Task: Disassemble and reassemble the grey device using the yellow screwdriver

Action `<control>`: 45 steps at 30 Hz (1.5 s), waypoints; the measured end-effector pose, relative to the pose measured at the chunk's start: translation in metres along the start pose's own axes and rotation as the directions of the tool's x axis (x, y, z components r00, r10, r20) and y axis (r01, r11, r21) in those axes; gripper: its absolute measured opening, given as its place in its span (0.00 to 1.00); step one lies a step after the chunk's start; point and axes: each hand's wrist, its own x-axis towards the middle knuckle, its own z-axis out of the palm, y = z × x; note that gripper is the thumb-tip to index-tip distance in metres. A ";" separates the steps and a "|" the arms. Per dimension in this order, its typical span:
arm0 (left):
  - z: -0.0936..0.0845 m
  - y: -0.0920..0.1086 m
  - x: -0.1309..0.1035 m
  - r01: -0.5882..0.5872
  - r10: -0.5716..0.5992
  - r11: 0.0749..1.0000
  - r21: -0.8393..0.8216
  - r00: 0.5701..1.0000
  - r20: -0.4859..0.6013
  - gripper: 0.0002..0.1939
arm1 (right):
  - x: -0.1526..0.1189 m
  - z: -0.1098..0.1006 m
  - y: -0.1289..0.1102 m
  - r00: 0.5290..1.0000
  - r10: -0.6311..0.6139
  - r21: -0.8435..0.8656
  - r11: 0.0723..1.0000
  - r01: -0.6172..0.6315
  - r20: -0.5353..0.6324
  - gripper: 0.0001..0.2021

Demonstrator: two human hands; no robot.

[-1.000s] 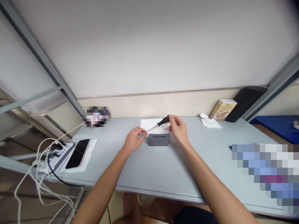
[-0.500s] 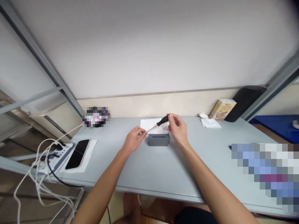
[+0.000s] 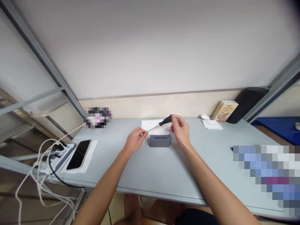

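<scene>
A screwdriver [image 3: 165, 121] with a black handle and a thin metal shaft is held slantwise above the desk, handle end up to the right. My right hand [image 3: 181, 129] is closed, its fingertips pinching the butt of the handle. At the lower end, my left hand [image 3: 136, 139] pinches the shaft's tip between thumb and fingers; whether a small part is also in that pinch I cannot make out. Just below the shaft, a grey metal box [image 3: 160, 141] with a row of vent slots rests on the desk, touched by neither hand. White paper [image 3: 150, 123] lies flat behind it.
On the left of the grey desk [image 3: 154, 175] are a phone [image 3: 79, 154] on paper and a power strip [image 3: 58, 157] with tangled cables. Crumpled tissue [image 3: 212, 124], a yellow carton [image 3: 224, 111] and a black cylinder [image 3: 247, 104] stand at the back right. Blurred items lie far right.
The view has shifted very slightly. The screwdriver's handle has turned a little in my right fingers, with less of its yellow showing. Both hands keep their grip.
</scene>
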 end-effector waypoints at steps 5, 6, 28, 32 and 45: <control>0.001 -0.002 0.000 -0.007 0.006 1.000 -0.017 1.000 -0.018 0.12 | 0.001 0.000 0.000 1.000 0.008 0.003 1.000 -0.008 -0.005 0.27; 0.001 -0.002 0.000 -0.009 0.009 1.000 -0.020 1.000 -0.018 0.12 | 0.001 0.000 0.000 1.000 0.010 -0.001 1.000 -0.010 -0.004 0.27; 0.001 -0.003 0.000 -0.020 0.018 0.999 -0.041 0.999 -0.049 0.13 | 0.001 -0.001 0.000 1.000 0.013 0.020 1.000 -0.013 -0.006 0.26; 0.001 -0.002 0.000 -0.033 0.030 0.998 -0.058 0.999 -0.045 0.14 | 0.000 0.000 -0.001 1.000 0.014 0.030 0.999 -0.014 0.004 0.26; -0.004 0.013 -0.006 -0.120 0.115 0.985 -0.121 0.992 -0.042 0.18 | 0.018 -0.019 -0.015 0.927 -0.158 0.110 0.972 0.206 -0.341 0.22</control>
